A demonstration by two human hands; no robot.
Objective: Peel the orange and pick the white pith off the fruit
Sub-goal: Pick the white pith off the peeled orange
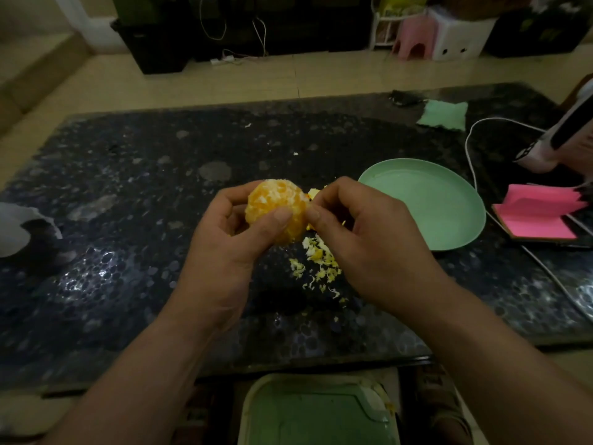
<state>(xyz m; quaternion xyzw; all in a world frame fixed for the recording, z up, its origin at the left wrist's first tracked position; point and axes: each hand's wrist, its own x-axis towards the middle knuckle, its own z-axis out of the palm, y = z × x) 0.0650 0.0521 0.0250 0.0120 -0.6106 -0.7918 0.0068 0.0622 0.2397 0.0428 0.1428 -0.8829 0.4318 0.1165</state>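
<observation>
Nearest you, below the desk edge, sits a pale green plastic bin lid (pixel 317 412) with yellowish crumbs along its right rim. Your two bare forearms reach forward over the glossy black speckled desk (pixel 128 220).

A loose pile of white and yellow pith scraps (pixel 317 261) lies on the desk, beneath and between your hands.

Your left hand (pixel 231 232) holds the peeled orange (pixel 276 203) above the desk, fingers curled behind it and the thumb pressed across its front. The fruit is bare of rind, and patches of white pith (pixel 279 191) cling to its upper face.

Your right hand (pixel 362 239) meets the fruit on its right flank. Its thumb tip and curled forefinger are closed together against the surface, pinching there. Whether a shred lies between them cannot be told.

Just beyond the right hand, a few yellow peel pieces (pixel 316 191) show on the desk.

To the right of these rests a round mint-green plate (pixel 430 203). A pink pad of sticky notes (pixel 539 213) lies just beside the plate's right edge. A white cable (pixel 471 155) curves past the plate toward a white and pink device (pixel 558 139) at the right margin.

At the far left edge of the desk lies a crumpled white sheet (pixel 16 229).

Farther back, a small green cloth (pixel 444 115) lies near the desk's far edge.

On the pale floor (pixel 192 81) beyond stand a pink plastic stool (pixel 414 36) and a white stool (pixel 459 40), side by side.
</observation>
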